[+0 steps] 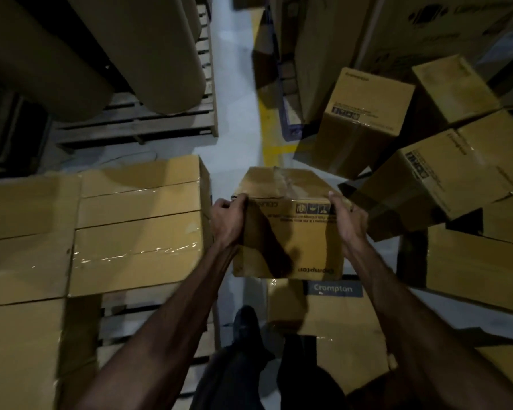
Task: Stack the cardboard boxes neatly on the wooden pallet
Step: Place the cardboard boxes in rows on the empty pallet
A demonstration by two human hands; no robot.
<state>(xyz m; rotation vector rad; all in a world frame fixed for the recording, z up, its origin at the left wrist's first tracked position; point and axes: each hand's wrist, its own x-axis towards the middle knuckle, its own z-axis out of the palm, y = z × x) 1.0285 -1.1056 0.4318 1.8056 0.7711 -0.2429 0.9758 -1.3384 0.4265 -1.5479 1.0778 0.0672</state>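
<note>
2 hands are clamped on 1 cardboard box (288,229), held in the air betw. the stacked boxes (137,223) on the left and the loose boxes (444,179) on the right. Left hand (227,221) is pressed to the box's left side, fingers curled over the top edge, close together. Right hand (348,218) is set on the right side, fingers wrapped round the far corner; spread cannot be told. The box is carried upside down, w/ "Crompton" print inverted on its near face and crumpled tape on top. The stacked boxes are seated on a wooden pallet (122,318), slats seen near the person's legs. Another box w/ a Crompton label (333,288) is lying below the held 1. Big paper rolls (71,54) are stood on a 2nd pallet (137,122) at the rear left.
</note>
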